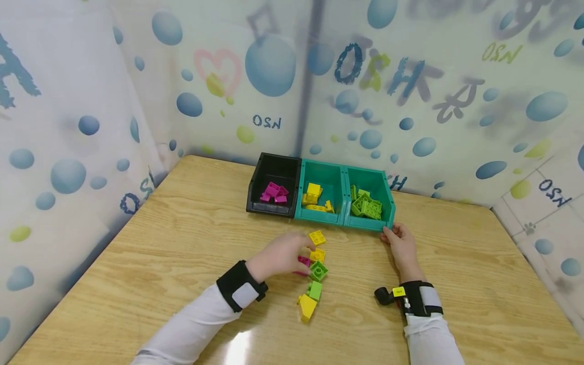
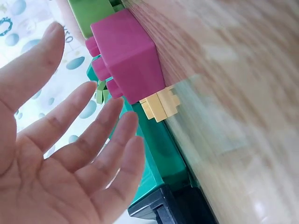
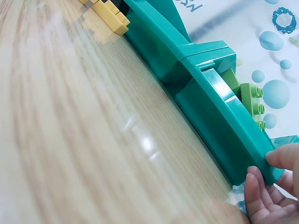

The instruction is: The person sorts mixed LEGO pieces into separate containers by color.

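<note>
With pink, yellow and green bricks already sorted in three bins near the tabletop's far edge, the left hand [image 1: 279, 255], fingers spread, reaches the pink plastic brick [image 1: 303, 262] among six loose mid-tabletop, while the right hand [image 1: 402, 247] grips the teal plastic bin [image 1: 382, 223].

Three bins in a row near the table's far edge, loose bricks before them.

The bins stand side by side on the table [image 1: 182, 243], touching: the left bin [image 1: 272, 185], the middle bin [image 1: 321, 195] and the right bin [image 1: 370, 198], each with bricks in it. In front of the middle bin, nearer the table's near edge, loose bricks [image 1: 315, 274] lie in a short line running from the bins toward the person. The left hand [image 1: 280, 253] lies just left of these bricks, over one of them. The right hand [image 1: 401, 243] sits at the front right corner of the right bin, touching it, well right of the loose bricks.
</note>
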Tool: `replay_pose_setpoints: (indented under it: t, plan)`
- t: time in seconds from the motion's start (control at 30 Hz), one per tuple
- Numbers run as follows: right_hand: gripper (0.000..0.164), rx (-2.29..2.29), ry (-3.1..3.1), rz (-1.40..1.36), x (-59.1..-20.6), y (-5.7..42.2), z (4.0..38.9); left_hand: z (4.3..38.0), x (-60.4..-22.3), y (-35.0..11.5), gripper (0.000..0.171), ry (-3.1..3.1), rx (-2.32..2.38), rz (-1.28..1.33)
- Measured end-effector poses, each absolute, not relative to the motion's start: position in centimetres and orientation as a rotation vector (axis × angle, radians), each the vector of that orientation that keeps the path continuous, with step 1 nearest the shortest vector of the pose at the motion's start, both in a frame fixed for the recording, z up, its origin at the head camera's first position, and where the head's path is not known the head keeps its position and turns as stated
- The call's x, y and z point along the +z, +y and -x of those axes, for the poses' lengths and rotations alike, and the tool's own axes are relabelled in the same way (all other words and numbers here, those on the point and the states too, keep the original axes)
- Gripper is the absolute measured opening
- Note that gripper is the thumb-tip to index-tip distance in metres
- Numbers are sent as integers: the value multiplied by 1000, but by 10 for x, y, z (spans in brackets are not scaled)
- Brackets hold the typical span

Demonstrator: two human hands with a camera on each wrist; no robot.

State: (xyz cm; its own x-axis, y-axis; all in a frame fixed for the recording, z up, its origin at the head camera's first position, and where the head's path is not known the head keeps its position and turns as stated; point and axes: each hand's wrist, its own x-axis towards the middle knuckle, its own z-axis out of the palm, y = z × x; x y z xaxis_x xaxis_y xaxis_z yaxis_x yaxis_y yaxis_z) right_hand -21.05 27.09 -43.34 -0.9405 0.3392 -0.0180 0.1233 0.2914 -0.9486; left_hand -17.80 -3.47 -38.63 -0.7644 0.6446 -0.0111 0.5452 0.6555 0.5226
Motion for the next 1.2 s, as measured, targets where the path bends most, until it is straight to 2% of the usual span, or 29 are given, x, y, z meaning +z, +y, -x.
replay_pose_setpoints:
  t: [0.43, 1.2]
  plan:
    - [29, 1736, -2350, 422, -432, 271, 210, 174, -385, -33, 32, 2638, 596, -950]
    - [34, 1696, -2416, 450, -430, 271, 208, 171, -387, -31, 31, 2661, 562, -934]
